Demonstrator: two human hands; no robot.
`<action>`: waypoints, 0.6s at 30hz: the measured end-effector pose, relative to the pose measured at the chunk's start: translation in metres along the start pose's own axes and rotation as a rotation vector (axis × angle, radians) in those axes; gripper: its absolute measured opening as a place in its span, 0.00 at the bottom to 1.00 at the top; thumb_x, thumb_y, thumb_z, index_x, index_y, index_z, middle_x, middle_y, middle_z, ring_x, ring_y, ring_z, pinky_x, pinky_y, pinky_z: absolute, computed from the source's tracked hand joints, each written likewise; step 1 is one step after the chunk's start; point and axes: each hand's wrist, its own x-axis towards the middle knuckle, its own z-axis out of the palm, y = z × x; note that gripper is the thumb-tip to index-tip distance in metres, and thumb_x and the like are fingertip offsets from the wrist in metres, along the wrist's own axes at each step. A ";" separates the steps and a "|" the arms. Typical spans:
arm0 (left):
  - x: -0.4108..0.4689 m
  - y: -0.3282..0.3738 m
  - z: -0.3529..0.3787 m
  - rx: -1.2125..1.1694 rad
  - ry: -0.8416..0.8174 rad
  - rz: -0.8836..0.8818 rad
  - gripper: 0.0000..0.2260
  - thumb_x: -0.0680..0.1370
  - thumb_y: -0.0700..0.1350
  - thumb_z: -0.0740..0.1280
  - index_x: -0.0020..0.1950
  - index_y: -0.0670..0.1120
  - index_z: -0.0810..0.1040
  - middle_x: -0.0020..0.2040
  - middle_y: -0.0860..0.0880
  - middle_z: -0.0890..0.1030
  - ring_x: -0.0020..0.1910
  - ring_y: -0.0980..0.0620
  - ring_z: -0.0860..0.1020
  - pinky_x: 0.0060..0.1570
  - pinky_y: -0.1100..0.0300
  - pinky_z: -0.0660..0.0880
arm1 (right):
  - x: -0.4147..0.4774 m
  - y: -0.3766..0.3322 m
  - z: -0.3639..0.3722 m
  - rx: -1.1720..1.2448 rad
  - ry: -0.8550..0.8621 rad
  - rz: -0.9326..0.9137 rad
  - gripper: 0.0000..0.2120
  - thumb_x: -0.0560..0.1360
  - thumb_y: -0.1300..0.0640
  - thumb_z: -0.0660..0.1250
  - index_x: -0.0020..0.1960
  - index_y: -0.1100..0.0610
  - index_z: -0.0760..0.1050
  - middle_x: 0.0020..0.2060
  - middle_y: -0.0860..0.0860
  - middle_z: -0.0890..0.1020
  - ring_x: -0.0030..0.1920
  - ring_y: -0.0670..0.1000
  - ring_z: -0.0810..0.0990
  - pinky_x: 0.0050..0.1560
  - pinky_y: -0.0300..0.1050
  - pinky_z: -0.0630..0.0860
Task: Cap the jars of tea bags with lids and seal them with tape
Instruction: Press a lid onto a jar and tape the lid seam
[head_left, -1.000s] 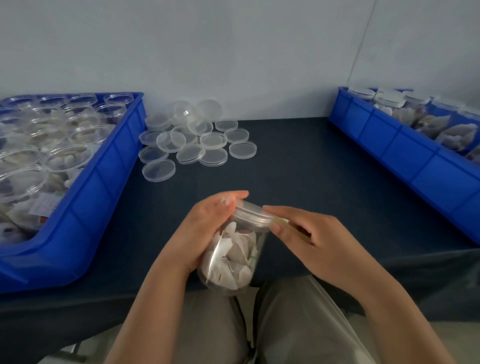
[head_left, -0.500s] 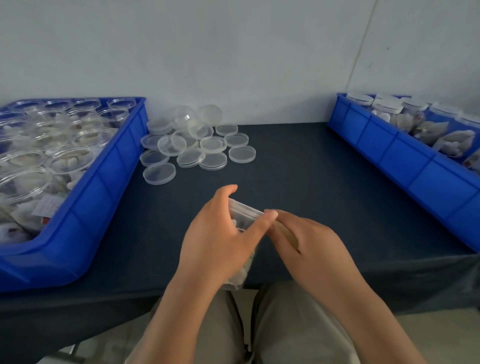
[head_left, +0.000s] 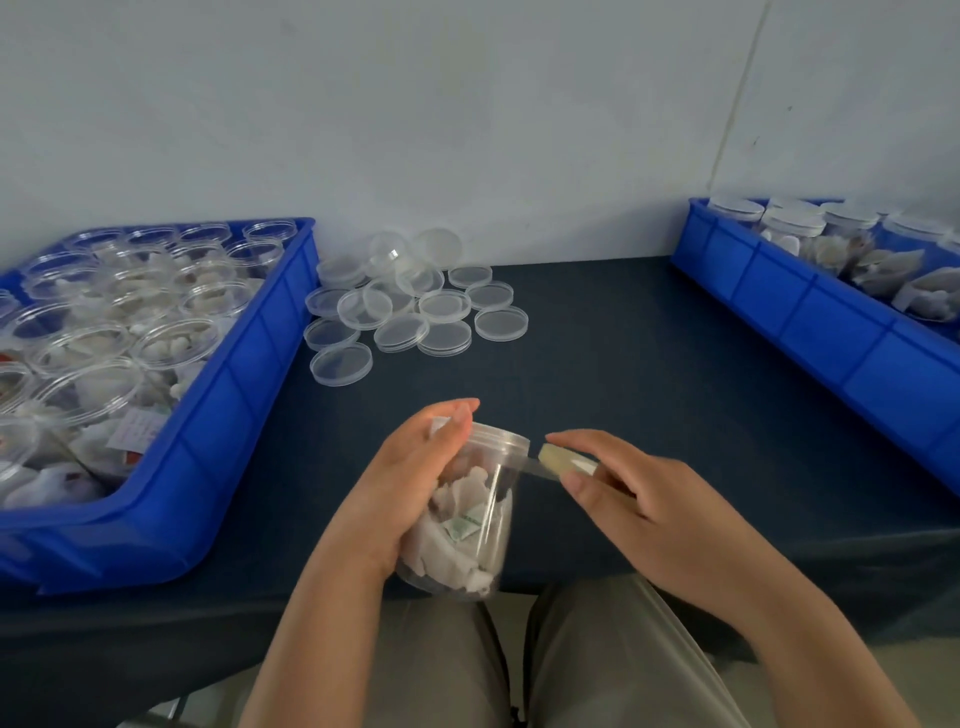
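blue bins, clear lids

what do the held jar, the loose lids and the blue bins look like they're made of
Jar: clear glossy plastic, probably; tea bags show through and light streaks its wall. Loose lids: likely the same clear plastic; the dark tabletop shows through. Blue bins: opaque moulded plastic, ribbed sides, slight sheen.

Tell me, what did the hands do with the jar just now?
The left hand rolled over the clear plastic jar of tea bags, then back to its side, gripping it throughout. The right hand drew right, stretching clear tape from the lid to its yellowish tape roll. The loose clear lids and blue plastic bins stayed put.
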 end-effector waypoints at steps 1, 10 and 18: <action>-0.001 -0.003 -0.001 -0.087 -0.041 -0.022 0.28 0.69 0.73 0.73 0.66 0.64 0.83 0.59 0.50 0.86 0.56 0.51 0.86 0.55 0.49 0.82 | 0.001 0.002 0.001 0.001 -0.004 0.011 0.19 0.81 0.29 0.53 0.72 0.25 0.64 0.47 0.35 0.81 0.46 0.40 0.82 0.36 0.35 0.73; 0.010 -0.031 0.001 -0.235 -0.227 0.032 0.39 0.72 0.74 0.73 0.70 0.45 0.80 0.67 0.37 0.82 0.66 0.34 0.81 0.65 0.43 0.80 | -0.001 -0.008 0.006 0.116 0.000 -0.028 0.21 0.82 0.30 0.55 0.74 0.26 0.68 0.66 0.21 0.74 0.52 0.27 0.78 0.48 0.26 0.74; -0.003 -0.001 0.007 0.330 0.139 0.354 0.20 0.78 0.72 0.57 0.64 0.69 0.79 0.59 0.67 0.82 0.60 0.66 0.80 0.52 0.73 0.74 | -0.003 -0.018 0.016 0.007 0.193 0.018 0.24 0.82 0.32 0.55 0.75 0.35 0.74 0.60 0.28 0.80 0.57 0.31 0.78 0.53 0.26 0.72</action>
